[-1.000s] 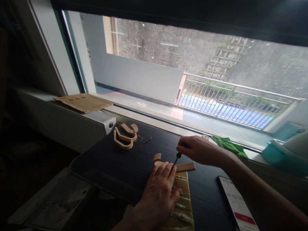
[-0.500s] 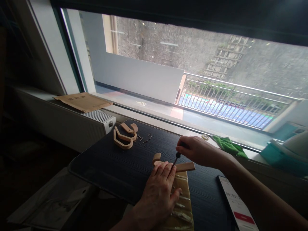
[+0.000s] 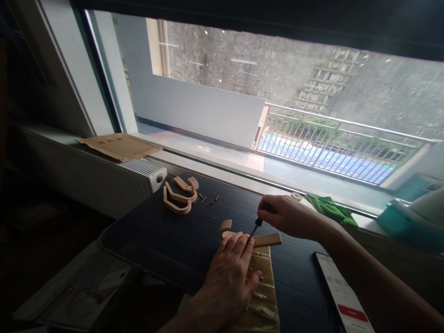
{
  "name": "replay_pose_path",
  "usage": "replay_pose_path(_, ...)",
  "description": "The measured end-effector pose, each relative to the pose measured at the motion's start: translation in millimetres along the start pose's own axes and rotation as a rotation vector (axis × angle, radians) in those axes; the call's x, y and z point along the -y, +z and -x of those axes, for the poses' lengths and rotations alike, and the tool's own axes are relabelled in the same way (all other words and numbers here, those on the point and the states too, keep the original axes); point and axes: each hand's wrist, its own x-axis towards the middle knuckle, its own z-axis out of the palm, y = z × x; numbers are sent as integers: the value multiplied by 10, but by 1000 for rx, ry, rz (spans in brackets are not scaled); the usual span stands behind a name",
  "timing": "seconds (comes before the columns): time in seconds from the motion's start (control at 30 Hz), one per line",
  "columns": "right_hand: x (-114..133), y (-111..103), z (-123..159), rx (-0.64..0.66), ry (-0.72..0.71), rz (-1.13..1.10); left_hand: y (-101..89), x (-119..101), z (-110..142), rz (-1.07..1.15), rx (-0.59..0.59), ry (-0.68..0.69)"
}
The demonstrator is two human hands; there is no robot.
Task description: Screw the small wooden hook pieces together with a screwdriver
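My right hand is closed around the dark handle of a screwdriver. Its shaft slants down to the left, and the tip is hidden by the fingers of my left hand. Those fingers press a pale wooden hook down at the end of a board wrapped in yellowish tape or film. The hook's curved end shows beyond the fingertips, and its straight end sticks out to the right. Farther back lie several curved wooden hooks, with small screws beside them.
The dark tabletop stands against the window sill. A phone showing a timer lies near my right forearm. On the sill are a green cloth, a roll of tape and a teal container. A brown envelope lies on the radiator.
My right hand has shifted slightly to the right, so the screwdriver leans a little more. My left hand and the hook beneath it stay put.
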Motion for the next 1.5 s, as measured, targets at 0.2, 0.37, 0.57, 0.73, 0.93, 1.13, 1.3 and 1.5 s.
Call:
replay_pose_path(0.2,-1,-57,17,41,-29,52,-3,-2,11,-21,8,4)
replay_pose_path(0.37,26,-28,4,43,-86,62,-11,1,10,-31,19,6)
replay_pose_path(0.57,-19,79,-36,-9,-24,50,-14,5,-1,-6,13,-5)
replay_pose_path(0.73,-22,9,1,12,-44,90,-11,6,10,-6,4,1)
replay_pose_path(0.93,4,-30,18,26,-85,63,0,13,19,-12,12,3)
replay_pose_path(1.13,30,44,-5,-14,-24,29,3,16,29,-33,17,11)
replay_pose_path(1.3,53,-9,10,27,-66,72,16,19,20,-65,36,5)
replay_pose_path(1.5,47,-44,-11,41,-148,82,12,22,14,-81,65,2)
